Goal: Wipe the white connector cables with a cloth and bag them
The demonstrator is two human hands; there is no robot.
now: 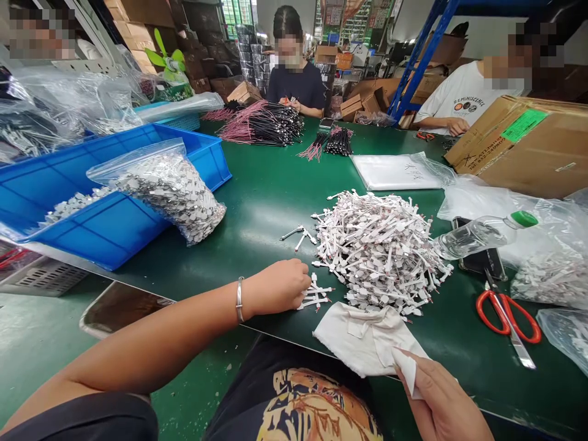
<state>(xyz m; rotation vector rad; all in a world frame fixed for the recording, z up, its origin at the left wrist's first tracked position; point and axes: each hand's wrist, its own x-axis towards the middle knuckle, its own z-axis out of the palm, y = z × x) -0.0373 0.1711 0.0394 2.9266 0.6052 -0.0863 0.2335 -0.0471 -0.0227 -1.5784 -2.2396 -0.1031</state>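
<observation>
My left hand (282,285), with a bangle at its wrist, is closed at the table's front. Its fingertips face away from me, so what they pinch is hidden. Just beside them lie several short white connector cables (316,295). Behind these rises a big heap of the same white cables (376,245). A white cloth (361,337) spreads over the table's front edge. One corner of it is gripped between the thumb and fingers of my right hand (443,395), at the lower right.
Red-handled scissors (508,315), a clear bottle (478,236) and a dark phone (493,264) lie right of the heap. A bag of white parts (172,193) leans on a blue bin (184,131) at left. Co-workers sit across the table, near black-and-pink wires (266,122) and a carton (519,147).
</observation>
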